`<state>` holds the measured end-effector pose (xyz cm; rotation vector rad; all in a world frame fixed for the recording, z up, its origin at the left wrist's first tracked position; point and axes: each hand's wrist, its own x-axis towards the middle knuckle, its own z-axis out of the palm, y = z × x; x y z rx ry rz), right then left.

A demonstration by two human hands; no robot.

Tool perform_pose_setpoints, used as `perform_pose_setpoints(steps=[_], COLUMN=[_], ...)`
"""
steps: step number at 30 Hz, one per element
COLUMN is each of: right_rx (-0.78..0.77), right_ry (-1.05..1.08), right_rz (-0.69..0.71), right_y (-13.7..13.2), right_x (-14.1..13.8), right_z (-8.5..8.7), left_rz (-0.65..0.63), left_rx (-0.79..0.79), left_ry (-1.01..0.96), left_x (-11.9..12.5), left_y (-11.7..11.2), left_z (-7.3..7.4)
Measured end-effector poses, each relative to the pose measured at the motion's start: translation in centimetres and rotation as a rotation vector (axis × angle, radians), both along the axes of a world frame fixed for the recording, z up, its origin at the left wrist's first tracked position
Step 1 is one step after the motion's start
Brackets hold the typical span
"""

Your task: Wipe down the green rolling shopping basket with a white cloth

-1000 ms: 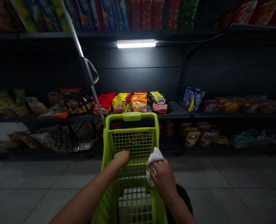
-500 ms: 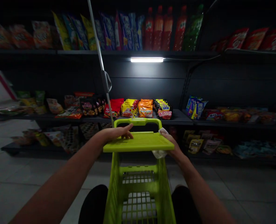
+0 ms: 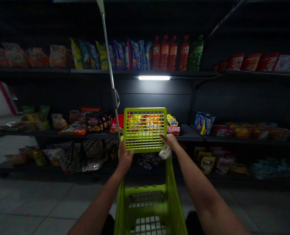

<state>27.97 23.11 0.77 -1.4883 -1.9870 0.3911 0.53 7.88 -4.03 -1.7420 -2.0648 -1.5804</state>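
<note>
A lime-green plastic shopping cart (image 3: 145, 199) stands before me, its hinged grid panel (image 3: 145, 130) raised upright at the far end. My left hand (image 3: 125, 158) grips the panel's lower left corner. Against the lower right corner rests my right hand (image 3: 169, 142), which holds a crumpled white cloth (image 3: 164, 152). Packets on the shelf show through the panel's mesh. The cart's basket floor is partly cut off by the bottom of the picture.
A thin metal pole (image 3: 110, 68) rises just left of the cart. Dark store shelves (image 3: 189, 133) carry snack packets (image 3: 146, 122) and red drink bottles (image 3: 173, 54). A strip light (image 3: 154, 78) glows under the top shelf. Grey floor tiles (image 3: 46, 202) lie underneath.
The cart's grid panel has swung from lying flat to standing upright. My left hand has moved from the panel's top to its lower corner. The view has tilted upward.
</note>
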Motion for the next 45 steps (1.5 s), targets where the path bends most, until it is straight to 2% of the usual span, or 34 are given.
perform_pose_setpoints(steps=[2, 4, 6, 9, 12, 17, 21, 26, 32, 35, 39, 41, 43, 45], right_rx=[-0.014, 0.044, 0.103, 0.126, 0.091, -0.034, -0.107, -0.117, -0.05, 0.004, 0.048, 0.128, 0.305, 0.503], right_ry=[0.053, 0.161, 0.274, 0.322, 0.275, 0.143, 0.011, -0.035, -0.123, -0.187, -0.218, -0.109, 0.099, 0.296], right_rz=[-0.08, -0.206, -0.309, -0.351, -0.346, -0.284, -0.306, -0.42, -0.339, -0.305, -0.279, -0.271, -0.305, -0.352], right_y=[0.9, 1.4, 1.7, 2.2, 3.1, 5.4, 6.2, 5.1, 2.3, 0.4, -2.0, -2.8, -3.3, -3.3], right_x=[-1.0, -2.1, -2.9, -3.6, -3.5, -2.6, -2.2, -1.9, 0.1, 1.1, 3.3, 4.7, 5.7, 5.4], right_z=[-0.4, -1.3, -2.3, -3.2, -3.1, -1.6, -0.4, 0.2, -0.3, -0.9, -1.5, -1.2, -0.2, 1.2], left_rz=[0.024, 0.049, 0.043, -0.041, -0.112, 0.009, 0.038, 0.032, -0.003, -0.013, -0.044, -0.041, -0.039, -0.044], left_rx=[-0.135, -0.279, -0.376, -0.524, -0.578, -0.414, -0.374, -0.351, -0.312, -0.281, -0.322, -0.33, -0.324, -0.327], left_ry=[0.179, 0.324, 0.391, 0.435, 0.464, 0.487, 0.478, 0.489, 0.529, 0.576, 0.632, 0.634, 0.614, 0.589], left_x=[1.0, 1.8, 2.2, 2.3, 2.3, 2.1, 2.6, 4.5, 5.4, 4.9, 4.7, 5.0, 5.5, 6.1], left_y=[1.0, 1.8, 2.4, 2.7, 2.8, 3.0, 2.6, 1.2, -0.5, -0.4, 0.6, 1.1, 1.5, 1.9], left_z=[-1.6, -2.9, -4.5, -6.8, -7.9, -7.1, -6.7, -7.1, -6.5, -5.7, -4.9, -4.7, -4.5, -4.4])
